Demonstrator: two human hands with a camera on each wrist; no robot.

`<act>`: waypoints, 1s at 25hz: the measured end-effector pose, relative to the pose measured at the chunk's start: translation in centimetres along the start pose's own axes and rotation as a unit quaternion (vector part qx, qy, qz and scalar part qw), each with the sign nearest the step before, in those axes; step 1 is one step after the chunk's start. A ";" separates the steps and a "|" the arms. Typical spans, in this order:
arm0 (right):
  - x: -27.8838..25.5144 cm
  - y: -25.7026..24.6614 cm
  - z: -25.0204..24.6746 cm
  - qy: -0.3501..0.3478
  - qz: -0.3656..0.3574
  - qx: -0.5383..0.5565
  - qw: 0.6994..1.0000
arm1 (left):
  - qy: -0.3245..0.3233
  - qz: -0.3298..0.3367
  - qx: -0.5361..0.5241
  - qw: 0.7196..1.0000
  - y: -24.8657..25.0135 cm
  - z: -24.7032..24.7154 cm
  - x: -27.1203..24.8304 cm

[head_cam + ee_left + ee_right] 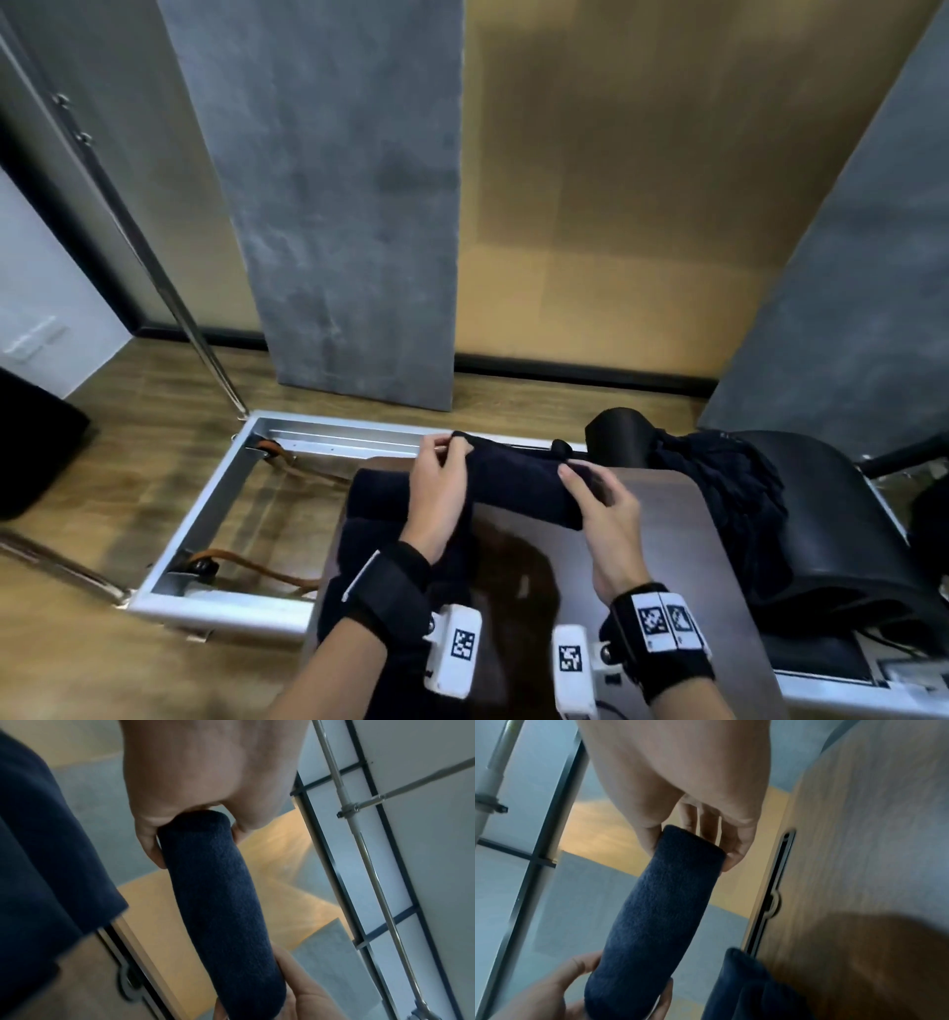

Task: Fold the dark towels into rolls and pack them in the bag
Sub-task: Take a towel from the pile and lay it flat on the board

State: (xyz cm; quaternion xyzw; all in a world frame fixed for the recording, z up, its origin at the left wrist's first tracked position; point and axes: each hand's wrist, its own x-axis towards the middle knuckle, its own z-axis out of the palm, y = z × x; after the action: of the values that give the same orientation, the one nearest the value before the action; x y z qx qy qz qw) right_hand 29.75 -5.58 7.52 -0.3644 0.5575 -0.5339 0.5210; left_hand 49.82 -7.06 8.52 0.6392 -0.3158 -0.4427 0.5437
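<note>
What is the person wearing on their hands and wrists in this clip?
Both hands are bare: left hand, right hand. No sleeves show on the forearms. Each wrist carries a wide black strap holding a white camera module marked with black-and-white square code tags; the right strap also bears two tags on top.

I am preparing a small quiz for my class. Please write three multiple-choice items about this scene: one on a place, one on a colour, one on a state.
1. Where are the finished rolls?
A. left side of the table
B. on the floor
C. on the black seat

2. What colour is the held towel?
A. white
B. dark navy
C. red

3. How is the held towel?
A. spread flat
B. rolled, gripped at both ends
C. crumpled in one hand

Key: 1 A, finished rolls lie on the table; 2 B, held towel looks navy; 3 B, left hand and right hand hold its ends.
</note>
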 end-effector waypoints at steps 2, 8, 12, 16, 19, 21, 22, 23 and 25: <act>-0.6 0.5 4.5 -0.020 0.012 -0.008 1.000 | 0.038 0.014 -0.017 0.999 0.0 -4.5 1.1; -2.2 4.4 12.0 -0.047 0.058 -0.126 0.989 | 0.047 -0.005 0.061 0.997 -4.2 -13.1 3.3; -4.1 6.3 12.1 -0.018 0.053 -0.206 0.977 | 0.021 0.016 0.118 0.993 -6.1 -14.3 2.5; -5.5 7.1 13.1 -0.042 0.047 -0.196 0.979 | -0.039 -0.021 0.061 0.997 -6.1 -13.8 1.3; -5.4 6.9 13.7 -0.048 0.046 -0.215 0.974 | -0.050 -0.022 0.065 0.996 -6.0 -13.8 1.0; -5.2 6.3 13.1 -0.055 0.058 -0.209 0.975 | -0.040 -0.017 0.072 0.996 -5.4 -13.9 0.4; -5.2 6.0 12.6 -0.059 0.064 -0.201 0.976 | -0.014 0.004 0.102 0.995 -5.0 -13.9 0.1; -5.4 5.7 11.8 -0.062 0.068 -0.190 0.977 | 0.025 0.044 0.152 0.987 -4.4 -13.7 -0.6; -5.8 5.3 10.0 -0.071 0.077 -0.183 0.977 | 0.097 0.166 0.247 0.950 -3.2 -12.7 -2.3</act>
State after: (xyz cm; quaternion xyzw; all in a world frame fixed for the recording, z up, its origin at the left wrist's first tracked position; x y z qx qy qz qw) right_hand 41.37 -1.30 4.58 -0.4467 0.6338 -0.3537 0.5231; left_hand 60.21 0.98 6.10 0.7320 -0.4625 -0.1900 0.4629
